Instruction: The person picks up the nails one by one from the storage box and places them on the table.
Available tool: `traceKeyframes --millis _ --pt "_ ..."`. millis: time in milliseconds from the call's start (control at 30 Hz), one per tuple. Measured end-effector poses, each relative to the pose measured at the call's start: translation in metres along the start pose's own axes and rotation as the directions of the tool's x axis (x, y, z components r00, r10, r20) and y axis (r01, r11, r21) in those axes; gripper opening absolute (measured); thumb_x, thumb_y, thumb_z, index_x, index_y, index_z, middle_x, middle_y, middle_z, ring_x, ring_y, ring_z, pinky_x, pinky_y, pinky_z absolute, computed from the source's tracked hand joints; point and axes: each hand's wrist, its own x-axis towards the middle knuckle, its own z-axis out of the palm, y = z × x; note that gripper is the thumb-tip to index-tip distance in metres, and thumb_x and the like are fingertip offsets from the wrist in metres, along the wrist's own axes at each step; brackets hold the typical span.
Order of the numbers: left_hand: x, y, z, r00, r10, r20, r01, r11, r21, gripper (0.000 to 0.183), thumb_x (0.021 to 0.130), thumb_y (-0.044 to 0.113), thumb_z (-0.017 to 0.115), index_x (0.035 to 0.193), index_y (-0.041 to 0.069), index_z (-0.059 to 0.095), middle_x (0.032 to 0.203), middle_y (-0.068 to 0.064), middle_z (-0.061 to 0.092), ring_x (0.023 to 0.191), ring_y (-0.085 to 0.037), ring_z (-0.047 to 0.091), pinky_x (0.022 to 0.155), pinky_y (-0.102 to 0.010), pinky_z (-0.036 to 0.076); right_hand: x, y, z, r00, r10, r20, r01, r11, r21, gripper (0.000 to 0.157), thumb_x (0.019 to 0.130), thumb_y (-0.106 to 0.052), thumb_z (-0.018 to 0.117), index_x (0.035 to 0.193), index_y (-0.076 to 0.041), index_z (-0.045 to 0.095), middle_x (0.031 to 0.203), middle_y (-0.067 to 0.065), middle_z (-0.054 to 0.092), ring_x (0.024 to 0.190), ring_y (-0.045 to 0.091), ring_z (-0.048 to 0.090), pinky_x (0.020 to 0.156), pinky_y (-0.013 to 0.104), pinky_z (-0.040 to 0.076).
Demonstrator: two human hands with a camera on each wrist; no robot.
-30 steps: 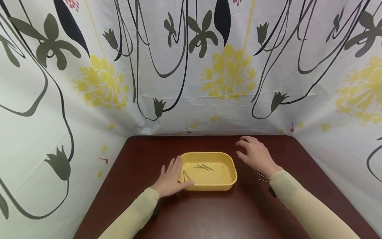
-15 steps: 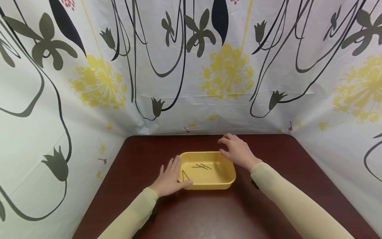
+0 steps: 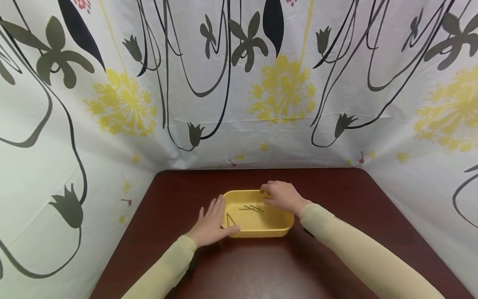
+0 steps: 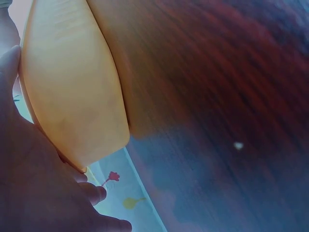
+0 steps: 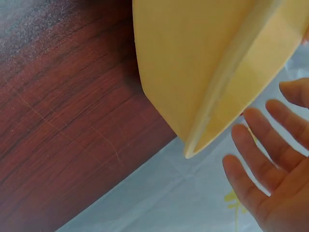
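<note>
A yellow plastic tray [image 3: 261, 233] stands on the table, and several thin nails [image 3: 251, 208] lie loose near the middle of its floor. Two more nails [image 3: 230, 219] lean together near its left end. My left hand [image 3: 210, 224] rests on the tray's left end, fingers stretched along the rim and thumb over the front corner. Above the tray's back right part is my right hand [image 3: 283, 196], fingers bent loosely. In the right wrist view its fingers [image 5: 277, 145] are spread beside the tray's rim, and I see nothing between them.
The dark red-brown table [image 3: 254, 270] is bounded at the back and sides by a white curtain [image 3: 224, 153] with printed flowers. My right sleeve [image 3: 347, 241] crosses the table's right side and hides part of it.
My right hand has moved left, from beside the tray to over its back right part. The nails seen on the table by the right wrist are now out of sight. My left hand stays put.
</note>
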Motion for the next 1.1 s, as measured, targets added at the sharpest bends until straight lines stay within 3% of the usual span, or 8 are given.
traceKeyframes --millis 200,433,567,667,933,1100 --pt "-0.001 0.001 -0.002 1.000 0.007 -0.016 -0.007 1.000 0.000 0.115 0.085 0.077 0.057 0.163 0.010 0.004 0.169 -0.008 0.003 0.153 -0.030 0.007 0.114 -0.068 0.010 0.010 -0.004 0.006 0.997 -0.025 0.068 0.025 1.000 -0.005 0.026 0.090 -0.026 0.073 0.114 -0.017 0.074 0.100 -0.003 0.069 0.078 0.014 0.063 0.062 0.034 0.052" --pt "-0.001 0.000 -0.002 1.000 0.010 -0.020 -0.010 1.000 0.003 0.114 0.086 0.076 0.056 0.163 0.010 0.004 0.169 -0.007 0.003 0.153 -0.030 0.007 0.113 -0.069 0.011 0.022 -0.007 0.023 0.991 0.000 0.133 0.008 0.998 -0.061 0.024 0.089 -0.027 0.073 0.112 -0.021 0.075 0.101 -0.003 0.071 0.083 0.017 0.067 0.067 0.038 0.054" --pt "-0.001 0.000 -0.001 1.000 0.011 -0.016 -0.010 1.000 0.002 0.114 0.086 0.076 0.056 0.163 0.010 0.003 0.169 -0.008 0.003 0.153 -0.031 0.007 0.113 -0.069 0.011 0.025 -0.010 0.030 0.988 0.008 0.151 0.002 0.998 -0.067 0.012 0.090 -0.030 0.074 0.097 -0.020 0.074 0.082 -0.005 0.066 0.068 0.014 0.060 0.058 0.036 0.050" --pt "-0.002 0.001 0.000 1.000 0.009 -0.014 -0.009 1.000 0.000 0.114 0.086 0.076 0.056 0.163 0.010 0.003 0.169 -0.007 0.002 0.153 -0.031 0.007 0.113 -0.069 0.010 0.025 -0.011 0.034 0.988 0.007 0.155 0.004 0.998 -0.069 0.014 0.090 -0.034 0.074 0.085 -0.021 0.070 0.069 -0.008 0.056 0.058 0.011 0.050 0.053 0.034 0.045" --pt "0.000 -0.001 0.003 1.000 0.011 -0.018 -0.011 1.000 0.006 0.115 0.086 0.077 0.056 0.162 0.011 0.001 0.169 -0.008 0.002 0.153 -0.031 0.006 0.113 -0.069 0.010 0.024 -0.012 0.049 0.992 -0.012 0.126 0.026 0.993 -0.114 0.029 0.086 -0.025 0.075 0.062 -0.024 0.057 0.057 -0.010 0.048 0.054 0.010 0.040 0.050 0.034 0.043" --pt "0.001 -0.002 0.004 1.000 0.004 -0.013 -0.004 1.000 0.002 0.116 0.085 0.078 0.055 0.163 0.012 -0.001 0.169 -0.002 -0.005 0.154 -0.030 0.005 0.114 -0.067 0.007 0.023 -0.013 0.057 0.992 -0.004 0.128 0.022 0.990 -0.136 0.032 0.086 -0.022 0.075 0.061 -0.024 0.056 0.054 -0.011 0.047 0.052 0.009 0.038 0.050 0.030 0.041"
